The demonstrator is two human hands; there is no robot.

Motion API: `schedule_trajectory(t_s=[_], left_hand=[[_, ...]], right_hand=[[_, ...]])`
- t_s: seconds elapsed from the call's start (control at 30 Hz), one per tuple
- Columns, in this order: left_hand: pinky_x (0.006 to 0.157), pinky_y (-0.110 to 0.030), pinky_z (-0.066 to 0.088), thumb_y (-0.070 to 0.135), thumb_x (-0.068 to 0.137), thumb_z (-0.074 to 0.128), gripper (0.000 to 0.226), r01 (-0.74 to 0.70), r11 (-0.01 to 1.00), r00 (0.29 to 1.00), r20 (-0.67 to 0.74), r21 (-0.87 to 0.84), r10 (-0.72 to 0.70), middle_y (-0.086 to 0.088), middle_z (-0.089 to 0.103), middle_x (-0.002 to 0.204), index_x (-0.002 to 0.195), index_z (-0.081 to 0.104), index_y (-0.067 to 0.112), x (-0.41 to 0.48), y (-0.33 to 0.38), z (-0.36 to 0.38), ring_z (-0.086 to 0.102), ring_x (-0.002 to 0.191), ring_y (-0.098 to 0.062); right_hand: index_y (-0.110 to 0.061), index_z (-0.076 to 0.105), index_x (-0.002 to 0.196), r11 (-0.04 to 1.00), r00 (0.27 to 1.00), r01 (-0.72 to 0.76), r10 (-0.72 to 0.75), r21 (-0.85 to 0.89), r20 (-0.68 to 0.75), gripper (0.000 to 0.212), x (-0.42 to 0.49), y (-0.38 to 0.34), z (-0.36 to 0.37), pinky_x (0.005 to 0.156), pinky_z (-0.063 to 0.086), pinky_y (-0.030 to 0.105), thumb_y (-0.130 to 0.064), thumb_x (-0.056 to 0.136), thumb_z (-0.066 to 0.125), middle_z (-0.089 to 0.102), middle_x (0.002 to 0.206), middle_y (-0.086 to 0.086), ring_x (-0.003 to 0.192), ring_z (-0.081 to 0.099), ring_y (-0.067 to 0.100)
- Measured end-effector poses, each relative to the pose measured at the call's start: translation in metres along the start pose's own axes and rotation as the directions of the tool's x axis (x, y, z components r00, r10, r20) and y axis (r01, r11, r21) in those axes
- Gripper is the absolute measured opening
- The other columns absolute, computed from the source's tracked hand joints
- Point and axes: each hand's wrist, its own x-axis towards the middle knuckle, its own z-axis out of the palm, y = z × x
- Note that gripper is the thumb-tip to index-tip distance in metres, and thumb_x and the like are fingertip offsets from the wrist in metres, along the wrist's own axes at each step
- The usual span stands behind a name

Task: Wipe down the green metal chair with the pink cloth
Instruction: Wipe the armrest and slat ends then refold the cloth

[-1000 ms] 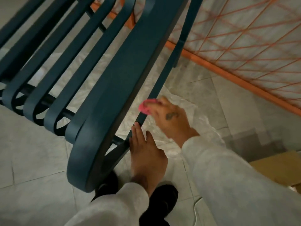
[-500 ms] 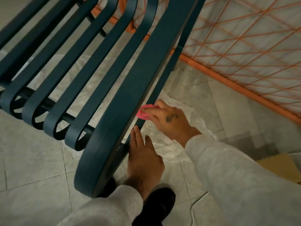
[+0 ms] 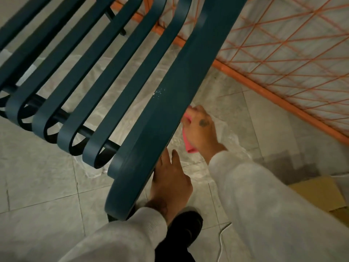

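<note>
The dark green metal chair (image 3: 170, 103) fills the left and middle of the head view, its curved slats and wide outer band seen from above. My right hand (image 3: 203, 129) holds the pink cloth (image 3: 188, 146) against the underside of the wide band, partly hidden behind it. My left hand (image 3: 170, 182) lies lower down with fingers straight, touching the band's edge near its curved end. A few white specks (image 3: 159, 91) sit on the band's top face.
Clear plastic sheeting (image 3: 226, 133) lies on the grey tiled floor under the chair. An orange wire-mesh frame (image 3: 283, 53) stands at the right. A cardboard box (image 3: 321, 193) sits at the right edge. A white cable (image 3: 222, 235) and my black shoe (image 3: 187, 227) are below.
My right hand has slid with the cloth up along the chair's frame, further behind the wide band. The view has shifted, so the chair sits further right. My left hand stays at the band.
</note>
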Motion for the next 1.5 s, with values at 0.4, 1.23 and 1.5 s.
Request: schedule_trajectory(t_s=[0.4,1.23,1.5], left_hand=[[0.088,-0.004,0.042,0.008,0.096,0.051,0.030,0.276,0.696,0.961,0.180,-0.663,-0.210,-0.004,0.059,0.131,0.125,0.058,0.011,-0.055,-0.069,0.007,0.059,0.096,0.009],[0.101,-0.048,0.043,0.039,0.098,0.032,0.046,0.388,-0.300,0.868,0.455,-0.872,-0.201,-0.015,0.063,0.129,0.129,0.056,0.016,-0.082,-0.064,-0.057,0.058,0.121,-0.032],[0.105,-0.047,0.043,0.025,0.098,0.047,0.022,0.459,-0.080,0.840,0.461,-0.885,-0.285,-0.011,0.065,0.112,0.108,0.066,0.018,-0.107,-0.049,-0.109,0.058,0.117,-0.029]], right_hand=[[-0.031,0.068,0.116,0.484,0.911,-0.404,0.286,0.776,0.296,0.023,-0.138,-0.015,0.004,0.066,0.052,0.017,-0.025,0.094,0.065,0.069,0.110,-0.007,0.090,0.067,0.012],[-0.034,0.069,0.114,0.801,0.957,-0.169,-0.006,0.574,0.291,0.032,-0.149,-0.055,-0.012,0.100,0.043,0.019,-0.013,0.099,0.051,0.060,0.110,-0.016,0.109,0.057,0.000],[-0.026,0.074,0.106,0.457,0.937,-0.333,0.060,0.825,0.345,0.031,-0.184,-0.097,-0.057,0.089,0.053,0.029,-0.001,0.093,0.060,0.070,0.109,0.001,0.101,0.068,0.017]])
